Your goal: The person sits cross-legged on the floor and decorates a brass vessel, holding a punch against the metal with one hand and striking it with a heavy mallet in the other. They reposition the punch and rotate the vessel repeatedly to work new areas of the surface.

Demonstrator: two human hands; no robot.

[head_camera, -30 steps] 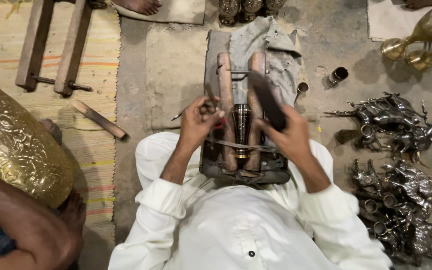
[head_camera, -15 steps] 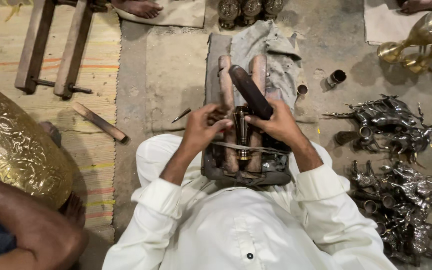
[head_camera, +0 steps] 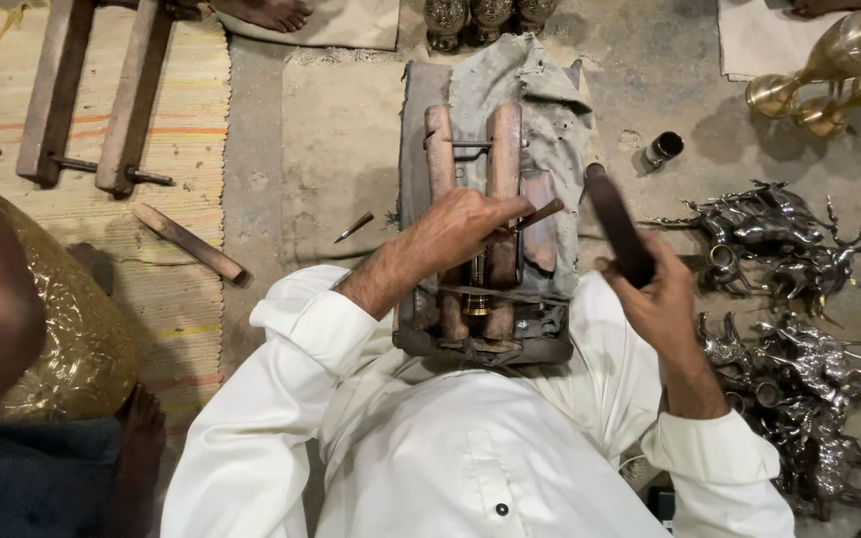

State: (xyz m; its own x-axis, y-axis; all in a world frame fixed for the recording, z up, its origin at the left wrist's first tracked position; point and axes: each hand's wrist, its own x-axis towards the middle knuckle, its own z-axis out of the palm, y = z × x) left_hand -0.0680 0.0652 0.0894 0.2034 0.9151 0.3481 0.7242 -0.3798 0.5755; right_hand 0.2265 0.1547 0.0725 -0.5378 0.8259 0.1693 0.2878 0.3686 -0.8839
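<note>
At the centre of the frame we had a small brass piece clamped between the two bars of the wooden vise. Our left hand was closed around a thin chisel, its tip angled down toward the bars. Our right hand, right of centre, gripped a dark mallet lifted clear. We judged the chasing mid-way: many cast metal figures lay heaped at right.

Worn wooden clamp bars, dusty grey cloth, matt dark mallet, glossy silvery metal figurines.
</note>
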